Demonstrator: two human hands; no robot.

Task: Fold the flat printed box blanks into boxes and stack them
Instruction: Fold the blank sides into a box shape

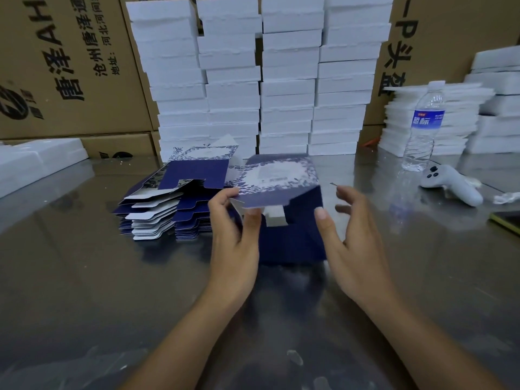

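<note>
- Pinching the front-left edge of the lid (277,177) with the left hand (233,229).
- Holding the right hand (351,235) spread, empty, just beside the box (292,240).
- Resting the box on the counter (84,277) between both hands, lid edge running left to right.

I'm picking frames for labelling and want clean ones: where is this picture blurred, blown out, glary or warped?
Head view: the printed lid of the blue box and the right hand look smeared by motion; the white foam stacks are blown out, their edges barely showing; the steel table mirrors the background in a dull sheen; the cardboard cartons lean outward from wide-angle distortion.
</note>
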